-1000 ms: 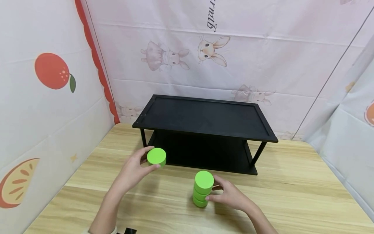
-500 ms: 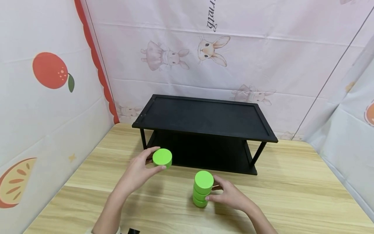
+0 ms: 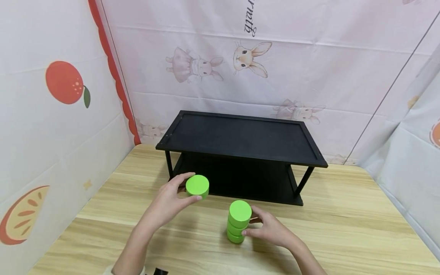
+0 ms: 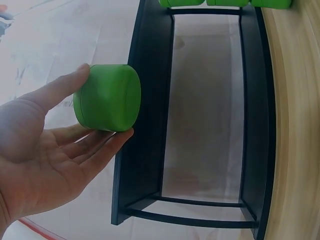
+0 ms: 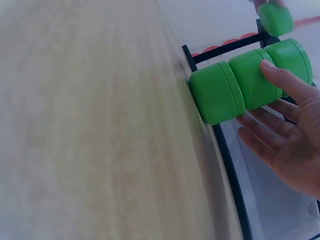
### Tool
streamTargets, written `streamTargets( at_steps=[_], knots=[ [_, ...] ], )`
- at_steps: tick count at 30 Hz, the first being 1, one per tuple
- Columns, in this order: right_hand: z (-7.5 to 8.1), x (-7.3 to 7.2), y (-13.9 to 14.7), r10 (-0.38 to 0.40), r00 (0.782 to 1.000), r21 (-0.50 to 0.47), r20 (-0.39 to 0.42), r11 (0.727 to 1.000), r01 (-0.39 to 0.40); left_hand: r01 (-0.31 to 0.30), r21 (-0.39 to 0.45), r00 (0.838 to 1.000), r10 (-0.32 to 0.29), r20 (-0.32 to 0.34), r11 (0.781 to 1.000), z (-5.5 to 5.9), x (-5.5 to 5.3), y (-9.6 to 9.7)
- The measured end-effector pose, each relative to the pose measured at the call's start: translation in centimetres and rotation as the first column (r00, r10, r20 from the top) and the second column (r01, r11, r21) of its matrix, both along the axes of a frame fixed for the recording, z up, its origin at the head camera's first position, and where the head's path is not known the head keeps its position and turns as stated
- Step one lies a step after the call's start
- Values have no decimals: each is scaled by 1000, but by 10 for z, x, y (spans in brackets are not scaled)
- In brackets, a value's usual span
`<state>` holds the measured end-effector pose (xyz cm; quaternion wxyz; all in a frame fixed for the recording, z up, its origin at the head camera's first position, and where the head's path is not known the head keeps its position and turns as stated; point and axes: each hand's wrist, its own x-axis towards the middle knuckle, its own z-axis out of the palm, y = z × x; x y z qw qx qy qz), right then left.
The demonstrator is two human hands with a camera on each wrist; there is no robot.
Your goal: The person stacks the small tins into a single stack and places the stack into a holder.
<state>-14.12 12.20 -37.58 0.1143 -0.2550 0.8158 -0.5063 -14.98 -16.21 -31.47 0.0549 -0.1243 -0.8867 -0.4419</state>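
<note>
4 green containers between hands

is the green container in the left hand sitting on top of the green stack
No, the left hand holds the green container in the air, apart from the green stack.

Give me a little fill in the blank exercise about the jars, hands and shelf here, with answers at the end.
The left hand holds a single jar whose color is ____.
The right hand holds a stack made of this many jars: ____.
Its thumb rests on the jar in the ____ of the stack.
The color of the shelf is ____.

Answers: green; three; middle; black.
</note>
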Motion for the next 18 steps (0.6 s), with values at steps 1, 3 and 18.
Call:
streamTargets(
  at_steps=[1, 3, 18],
  knots=[
    [1, 0, 0, 0, 1000, -1, 1, 1000, 0, 2, -2, 1000, -2, 0, 1000, 0, 0, 1],
    [1, 1, 0, 0, 1000, -3, 2, 1000, 0, 5, -7, 1000, -5, -5, 1000, 1, 0, 2],
    [-5, -2, 2, 14, 1000, -1, 1, 1000, -14, 25, -58, 1000, -26, -14, 998, 5, -2, 10]
  ],
)
